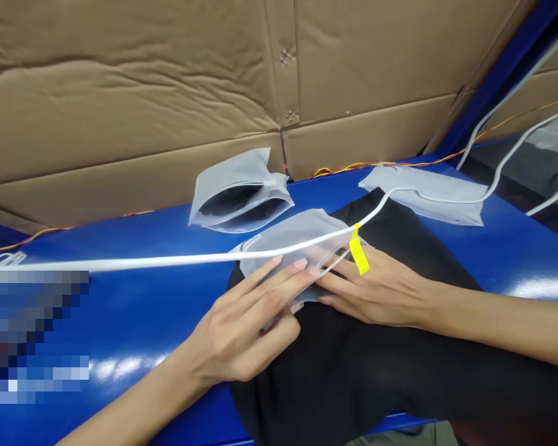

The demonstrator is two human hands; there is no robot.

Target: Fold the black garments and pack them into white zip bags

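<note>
A translucent frosted plastic bag [297, 232] lies over a black cloth [335, 365], its mouth turned to the right. My left hand [255, 322] grips the bag's near side, long fingers on top and thumb mostly tucked under. From the right, my right hand [376, 288] reaches to the bag's mouth. Some of its fingertips show through the film, and its thumb rests lower by the edge. Across the bag and above both hands runs a white cable [167, 261]; a yellow tag [359, 255] hangs from it over my right fingers.
Behind the hands, another frosted bag [232, 186] gapes on the blue table [134, 316]. A flatter bag [441, 192] lies at the back right, under the cable. Brown cardboard [167, 93] lines the back, with red and yellow wires [344, 167] along its foot.
</note>
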